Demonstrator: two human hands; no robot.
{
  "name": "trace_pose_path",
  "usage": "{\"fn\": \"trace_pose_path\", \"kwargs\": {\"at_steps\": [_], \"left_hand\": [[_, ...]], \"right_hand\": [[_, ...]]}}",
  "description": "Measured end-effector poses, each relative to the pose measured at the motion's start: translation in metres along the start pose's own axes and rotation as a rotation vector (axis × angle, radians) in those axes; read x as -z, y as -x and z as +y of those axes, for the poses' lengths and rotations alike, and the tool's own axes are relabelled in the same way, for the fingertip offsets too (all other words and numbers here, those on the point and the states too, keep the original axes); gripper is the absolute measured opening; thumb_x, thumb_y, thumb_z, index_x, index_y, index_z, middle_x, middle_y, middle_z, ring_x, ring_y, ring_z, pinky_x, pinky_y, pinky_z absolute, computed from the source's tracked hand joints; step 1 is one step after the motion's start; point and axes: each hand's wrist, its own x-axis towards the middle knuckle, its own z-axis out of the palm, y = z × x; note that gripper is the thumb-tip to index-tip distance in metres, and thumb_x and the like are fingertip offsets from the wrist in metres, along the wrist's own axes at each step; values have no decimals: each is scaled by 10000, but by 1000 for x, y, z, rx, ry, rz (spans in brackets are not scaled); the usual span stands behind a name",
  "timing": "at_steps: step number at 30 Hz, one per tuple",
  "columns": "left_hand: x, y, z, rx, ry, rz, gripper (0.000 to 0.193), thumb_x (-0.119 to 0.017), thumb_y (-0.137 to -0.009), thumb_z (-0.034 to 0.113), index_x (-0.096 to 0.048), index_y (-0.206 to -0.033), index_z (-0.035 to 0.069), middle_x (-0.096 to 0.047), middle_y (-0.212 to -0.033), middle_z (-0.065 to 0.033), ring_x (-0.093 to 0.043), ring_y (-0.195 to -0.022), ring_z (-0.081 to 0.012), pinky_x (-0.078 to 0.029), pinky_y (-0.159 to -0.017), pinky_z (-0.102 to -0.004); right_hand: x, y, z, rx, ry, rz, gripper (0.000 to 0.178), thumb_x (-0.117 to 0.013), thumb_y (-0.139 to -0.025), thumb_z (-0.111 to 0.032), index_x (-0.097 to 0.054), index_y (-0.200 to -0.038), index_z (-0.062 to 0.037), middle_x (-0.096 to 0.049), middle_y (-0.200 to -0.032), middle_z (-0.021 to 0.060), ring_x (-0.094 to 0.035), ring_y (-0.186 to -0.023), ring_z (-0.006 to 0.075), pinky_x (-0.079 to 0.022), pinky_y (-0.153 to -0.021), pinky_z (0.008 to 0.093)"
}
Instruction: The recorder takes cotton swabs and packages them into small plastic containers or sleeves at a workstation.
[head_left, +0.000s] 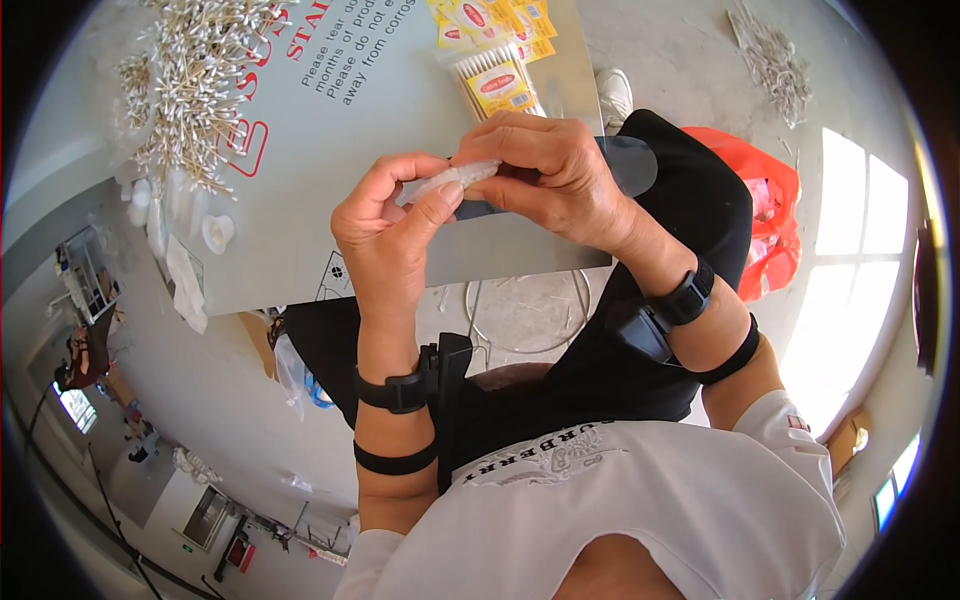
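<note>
a thin clear packet pinched between two hands

we looked down on a wide grey sheet-metal tabletop (330, 200) with red lettering, and it filled the upper left of the view. on its left edge lay a big loose heap of cotton swabs (195, 80), with a few white scraps beside it. farther up sat filled swab packets with yellow labels (497, 80), bunched together near the top edge. off to the right, an orange plastic bag (770, 215) lay on the floor.

our left hand (385, 235) and right hand (550, 170) were together above the table's near edge, both closed on a small clear plastic packet (455, 180), thumbs and forefingers pinching it from either end. we judged it very light, soft and crinkly, likely slippery, so a fingertip pinch at the ends or seam suited it better than a squeeze across the middle. whether it already held swabs we could not tell.
</note>
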Motion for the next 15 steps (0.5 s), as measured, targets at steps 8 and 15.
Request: {"fn": "trace_pose_path", "kwargs": {"at_steps": [8,15], "left_hand": [[0,-15,-1,52,128,-76,124,-717,-713,-70,-619,-770,-19,-622,-790,-54,-559,-664,-96,-447,-594,-223],[8,-14,3,5,-5,-186,128,-713,-747,-75,-614,-795,-9,-622,-833,-50,-574,-692,-118,-471,-619,-245]], "right_hand": [[-2,0,-1,24,34,12,248,-760,-719,2,-681,-953,-12,-654,-867,91,-641,-736,246,-525,-642,313],[4,2,4,135,178,-64,293,-774,-713,-11,-662,-983,9,-663,-948,135,-665,-822,291,-542,-702,321]]}}
